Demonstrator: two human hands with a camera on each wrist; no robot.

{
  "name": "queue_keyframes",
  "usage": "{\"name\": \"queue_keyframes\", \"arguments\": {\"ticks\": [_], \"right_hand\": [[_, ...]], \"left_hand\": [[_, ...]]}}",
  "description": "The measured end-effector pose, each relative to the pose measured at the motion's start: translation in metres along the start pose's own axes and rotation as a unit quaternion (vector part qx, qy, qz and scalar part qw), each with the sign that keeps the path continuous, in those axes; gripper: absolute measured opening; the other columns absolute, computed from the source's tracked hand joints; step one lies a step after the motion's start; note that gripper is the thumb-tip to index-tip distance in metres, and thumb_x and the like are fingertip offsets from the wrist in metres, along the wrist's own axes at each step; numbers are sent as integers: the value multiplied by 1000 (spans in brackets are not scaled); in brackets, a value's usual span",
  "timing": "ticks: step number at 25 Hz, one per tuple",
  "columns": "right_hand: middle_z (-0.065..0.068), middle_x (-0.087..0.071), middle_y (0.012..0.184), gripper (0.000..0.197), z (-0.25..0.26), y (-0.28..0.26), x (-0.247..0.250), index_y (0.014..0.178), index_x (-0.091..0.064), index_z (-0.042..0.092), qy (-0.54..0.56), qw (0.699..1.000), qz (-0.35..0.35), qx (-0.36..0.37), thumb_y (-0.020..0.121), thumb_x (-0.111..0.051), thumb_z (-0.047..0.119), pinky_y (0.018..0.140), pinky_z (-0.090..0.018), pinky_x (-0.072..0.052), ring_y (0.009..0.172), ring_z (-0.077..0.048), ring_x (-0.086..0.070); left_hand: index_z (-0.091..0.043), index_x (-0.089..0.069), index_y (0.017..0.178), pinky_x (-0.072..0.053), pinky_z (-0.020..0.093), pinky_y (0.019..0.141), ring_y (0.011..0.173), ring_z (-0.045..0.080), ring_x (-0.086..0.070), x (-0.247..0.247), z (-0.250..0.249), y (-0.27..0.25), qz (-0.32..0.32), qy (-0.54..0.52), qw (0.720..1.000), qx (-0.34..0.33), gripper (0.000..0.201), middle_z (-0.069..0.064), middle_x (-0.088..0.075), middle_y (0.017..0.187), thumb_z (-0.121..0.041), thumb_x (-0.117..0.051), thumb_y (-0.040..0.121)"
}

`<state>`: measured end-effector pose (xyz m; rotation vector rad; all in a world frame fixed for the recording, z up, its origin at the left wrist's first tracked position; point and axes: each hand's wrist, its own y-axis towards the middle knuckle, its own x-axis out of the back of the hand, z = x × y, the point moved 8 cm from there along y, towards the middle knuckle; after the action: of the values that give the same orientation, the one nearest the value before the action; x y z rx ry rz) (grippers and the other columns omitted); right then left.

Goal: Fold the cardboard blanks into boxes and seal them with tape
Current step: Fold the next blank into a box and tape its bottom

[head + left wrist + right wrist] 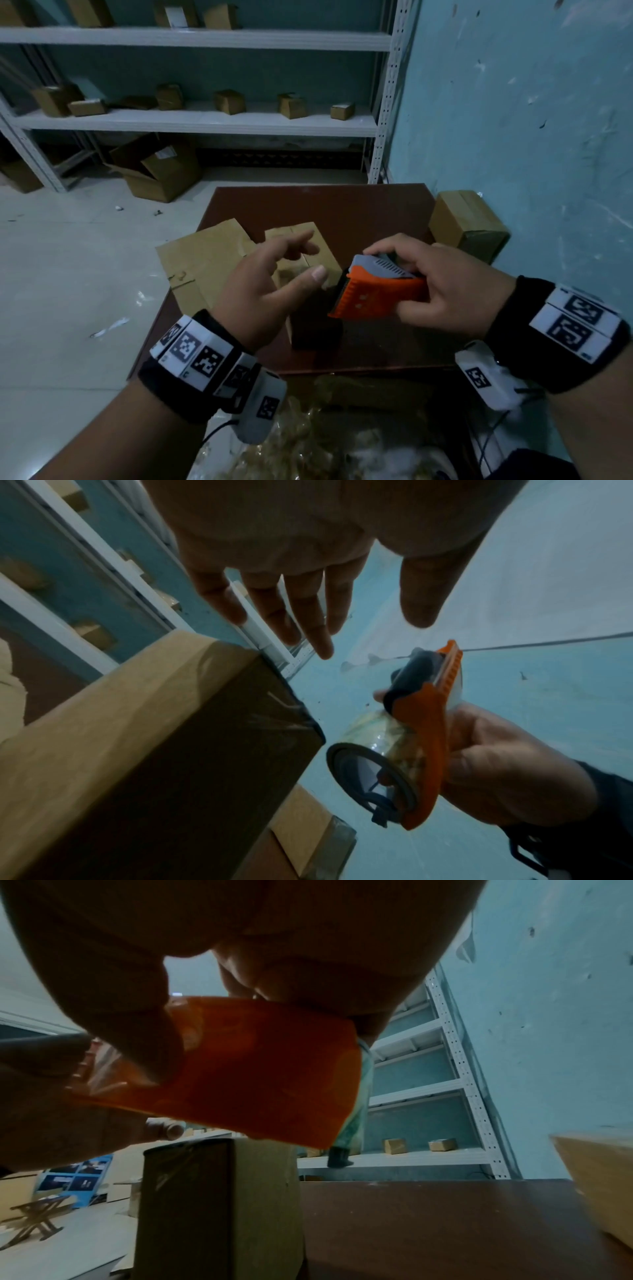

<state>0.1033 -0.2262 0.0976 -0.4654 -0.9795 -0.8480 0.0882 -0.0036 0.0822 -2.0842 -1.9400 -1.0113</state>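
Observation:
My right hand (442, 284) grips an orange and grey tape dispenser (380, 291) above the brown table (376, 212); its clear tape roll (380, 737) shows in the left wrist view. Beside the dispenser my left hand (274, 274) hovers open, fingers spread (301, 610), holding nothing. Under both hands stands a folded cardboard box (308, 246), upright (219, 1204), with clear tape over its top edge (281, 712). Flat cardboard blanks (202, 260) lie on the table's left side.
A sealed box (466, 222) sits at the table's right edge against the blue wall. White shelving (205, 120) with several small boxes stands behind. An open carton (157, 168) lies on the floor. Crumpled packing material (308, 445) sits near my body.

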Motion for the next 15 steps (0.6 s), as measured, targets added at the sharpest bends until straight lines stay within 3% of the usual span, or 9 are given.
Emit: {"name": "queue_keyframes", "arguments": {"ticks": [2,5,7,9,13,15], "right_hand": [[16,-69,109,70,8,1,-3,141,-43,42,8,1000,2,19,82,-78,36,73,-21,-59,83,-1,-71],[19,-68,105,63,11,2,-8,137,-44,44,13,1000,4,17,83,-76,52,75,-19,-59,89,4,-69],[22,-66,107,66,11,3,-12,134,-44,47,-10,1000,2,-2,80,-63,80,77,-20,-60,92,6,-68],[20,-66,116,80,13,6,-12,136,-47,46,-53,999,-10,6,72,-49,94,83,-23,-61,97,3,-67],[18,-72,118,82,0,0,12,134,-61,39,-52,995,-84,24,70,-59,90,86,-25,-60,99,2,-69],[19,-72,116,76,-9,-4,23,131,-66,36,-46,993,-107,16,72,-66,85,85,-20,-58,96,6,-69]], "left_hand": [[-36,-69,115,-43,12,81,103,-1,-62,-3,-8,-2,8,28,1000,-4,39,-23,-70,103,-60,-67,85],[-30,-70,82,-46,8,72,85,2,-66,1,-6,-6,-5,14,1000,21,17,-16,-72,85,-46,-73,81],[-29,-68,79,-51,14,66,79,2,-67,0,-2,-10,0,19,999,40,13,-18,-72,83,-39,-74,84],[-28,-67,78,-50,15,62,75,0,-67,-1,2,-17,-7,24,998,60,13,-20,-71,82,-36,-75,86],[-28,-67,76,-49,9,62,75,-1,-65,11,9,-31,-64,36,993,87,15,-9,-70,72,-30,-79,85],[-27,-69,76,-50,9,66,77,-1,-65,18,11,-35,-74,55,991,92,14,-9,-70,72,-31,-80,84]]}}
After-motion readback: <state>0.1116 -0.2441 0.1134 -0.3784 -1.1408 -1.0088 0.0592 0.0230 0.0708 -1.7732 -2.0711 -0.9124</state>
